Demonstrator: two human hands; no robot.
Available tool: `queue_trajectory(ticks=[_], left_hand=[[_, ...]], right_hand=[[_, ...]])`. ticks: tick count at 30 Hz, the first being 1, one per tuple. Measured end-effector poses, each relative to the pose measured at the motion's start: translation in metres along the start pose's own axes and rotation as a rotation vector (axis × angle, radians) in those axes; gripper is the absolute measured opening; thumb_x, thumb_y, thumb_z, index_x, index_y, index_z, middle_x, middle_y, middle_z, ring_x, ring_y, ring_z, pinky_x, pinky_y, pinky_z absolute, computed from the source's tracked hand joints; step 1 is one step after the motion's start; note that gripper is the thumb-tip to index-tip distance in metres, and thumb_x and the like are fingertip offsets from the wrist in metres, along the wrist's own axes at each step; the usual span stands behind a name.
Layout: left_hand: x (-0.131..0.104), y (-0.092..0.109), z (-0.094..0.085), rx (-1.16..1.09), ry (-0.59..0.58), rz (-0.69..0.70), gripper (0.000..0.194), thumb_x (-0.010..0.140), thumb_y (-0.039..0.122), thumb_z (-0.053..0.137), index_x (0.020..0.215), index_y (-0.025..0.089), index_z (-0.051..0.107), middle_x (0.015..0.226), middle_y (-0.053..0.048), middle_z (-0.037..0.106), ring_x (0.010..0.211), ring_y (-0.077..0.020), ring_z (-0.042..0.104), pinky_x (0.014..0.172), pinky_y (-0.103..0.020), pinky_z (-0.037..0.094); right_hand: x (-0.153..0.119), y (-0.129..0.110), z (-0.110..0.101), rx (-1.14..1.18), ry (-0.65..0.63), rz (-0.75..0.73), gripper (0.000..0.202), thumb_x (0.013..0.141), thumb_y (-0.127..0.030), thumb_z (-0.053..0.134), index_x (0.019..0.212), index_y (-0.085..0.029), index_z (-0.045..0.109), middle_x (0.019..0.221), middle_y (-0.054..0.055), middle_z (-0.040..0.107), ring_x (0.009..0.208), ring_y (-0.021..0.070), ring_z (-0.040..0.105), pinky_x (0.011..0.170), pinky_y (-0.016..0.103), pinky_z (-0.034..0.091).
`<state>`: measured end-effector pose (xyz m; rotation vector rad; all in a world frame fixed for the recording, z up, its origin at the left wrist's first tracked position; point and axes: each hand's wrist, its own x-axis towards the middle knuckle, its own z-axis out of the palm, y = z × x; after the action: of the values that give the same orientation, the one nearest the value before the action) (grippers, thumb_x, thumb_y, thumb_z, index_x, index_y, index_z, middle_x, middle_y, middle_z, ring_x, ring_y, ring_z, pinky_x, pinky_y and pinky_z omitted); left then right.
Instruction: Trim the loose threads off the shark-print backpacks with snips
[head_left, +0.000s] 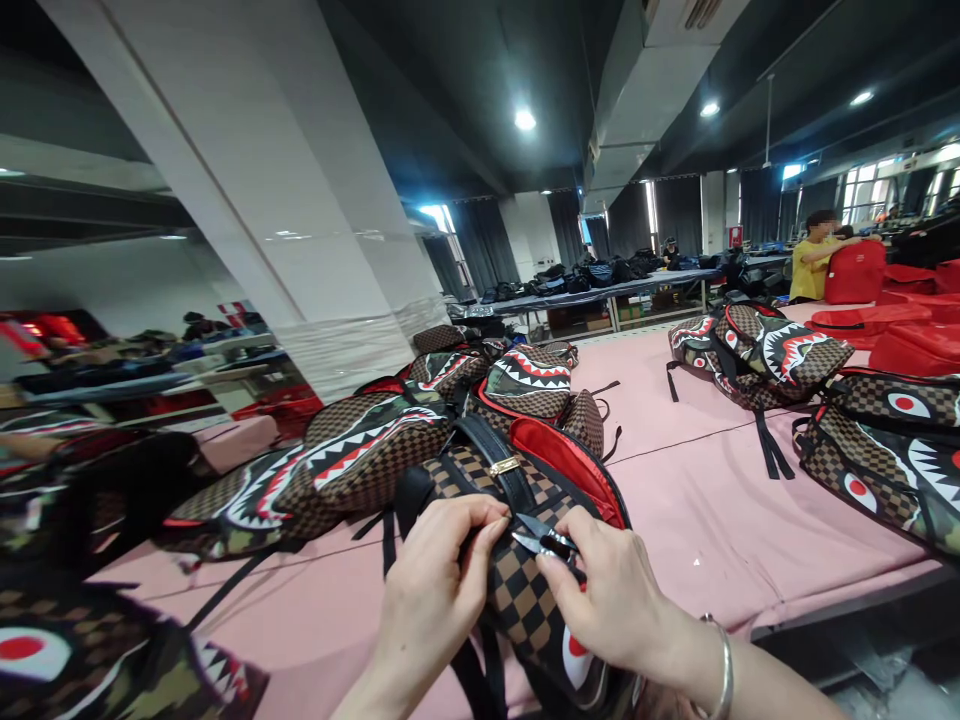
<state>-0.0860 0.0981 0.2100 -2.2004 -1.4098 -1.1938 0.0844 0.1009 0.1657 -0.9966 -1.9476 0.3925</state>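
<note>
A brown checkered backpack [525, 590] with a shark-mouth print and red lining lies in front of me on the pink table [690, 520]. My left hand [435, 590] pinches the bag's fabric beside its black top handle [499, 465]. My right hand [611, 600], with a silver bangle on the wrist, holds small thread snips [541, 535] whose blades point left toward my left fingertips.
Several more shark-print backpacks are piled at the left [352, 455] and right [757, 350] of the table. Red bags [900, 320] lie at the far right. A person in a yellow shirt [814, 260] works there. A white pillar [300, 220] stands behind.
</note>
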Motion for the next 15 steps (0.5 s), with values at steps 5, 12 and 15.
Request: queue_trajectory(ticks=[5, 12, 15], left_hand=[[-0.002, 0.005, 0.001, -0.021, 0.013, 0.001, 0.009, 0.083, 0.025, 0.049, 0.076, 0.021, 0.054, 0.08, -0.003, 0.062, 0.078, -0.0172, 0.058, 0.07, -0.031, 0.048], [0.005, -0.029, -0.014, -0.198, 0.164, -0.153, 0.029, 0.087, 0.032, 0.037, 0.066, 0.021, 0.054, 0.084, -0.005, 0.064, 0.084, -0.0193, 0.059, 0.075, -0.033, 0.048], [0.02, -0.082, -0.019, -0.052, 0.275, -0.325, 0.04, 0.087, 0.044, 0.029, 0.074, 0.021, 0.06, 0.095, -0.007, 0.066, 0.097, -0.0231, 0.058, 0.084, -0.037, 0.046]], right_hand=[[0.006, 0.002, 0.001, 0.061, 0.02, -0.092, 0.011, 0.087, -0.024, 0.042, 0.085, -0.021, 0.052, 0.075, 0.003, 0.064, 0.068, 0.0172, 0.061, 0.059, 0.024, 0.038], [-0.023, 0.012, 0.034, 0.245, 0.15, -0.034, 0.02, 0.088, -0.037, 0.042, 0.092, -0.022, 0.054, 0.067, 0.002, 0.064, 0.055, 0.0166, 0.061, 0.049, 0.023, 0.041], [-0.044, 0.02, 0.068, 0.128, 0.292, -0.065, 0.048, 0.075, -0.059, 0.054, 0.103, -0.021, 0.058, 0.06, 0.003, 0.064, 0.048, 0.0212, 0.061, 0.045, 0.028, 0.044]])
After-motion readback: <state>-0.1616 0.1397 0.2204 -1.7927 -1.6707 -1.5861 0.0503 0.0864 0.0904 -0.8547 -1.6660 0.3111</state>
